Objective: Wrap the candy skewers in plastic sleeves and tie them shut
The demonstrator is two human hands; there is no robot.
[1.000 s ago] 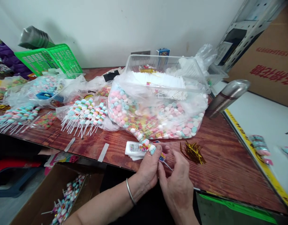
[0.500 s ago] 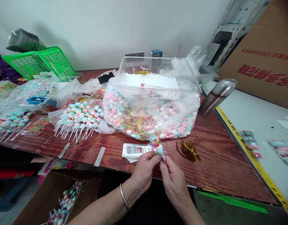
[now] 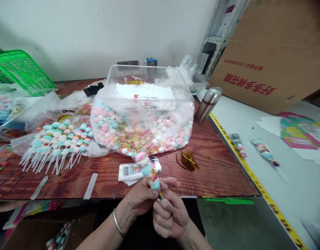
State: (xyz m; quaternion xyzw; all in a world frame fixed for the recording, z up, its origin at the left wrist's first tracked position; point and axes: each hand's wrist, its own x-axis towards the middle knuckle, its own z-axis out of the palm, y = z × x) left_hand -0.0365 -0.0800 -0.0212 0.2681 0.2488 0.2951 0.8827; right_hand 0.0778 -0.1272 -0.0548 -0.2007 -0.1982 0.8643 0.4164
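Note:
A marshmallow pop [image 3: 147, 171] in a printed clear wrapper leans up and left between my hands at the table's front edge. My left hand [image 3: 141, 198] grips its lower part, thumb in front. Just below, my right hand [image 3: 170, 213] is closed on the gathered end of the wrapper, fingers curled. Whether a tie is in those fingers is too small to tell. Behind the pop lies a stack of printed clear wrappers [image 3: 129, 171]. Gold twist ties [image 3: 188, 161] lie in a loose pile to the right.
A large bag of marshmallows [image 3: 108, 128] stands behind, a clear plastic bin [image 3: 180, 90] on it. Unwrapped marshmallow pops [image 3: 62, 137] lie left. A steel flask [image 3: 208, 106] stands right, beside yellow tape [image 3: 256, 184]. Two wrapped pops [image 3: 261, 147] lie on the white surface; a cardboard box [image 3: 274, 59] stands behind.
My view has turned right, so the table's things sit further left. The pop is more upright and nearer, and my right hand has curled into a tighter grip at its lower end.

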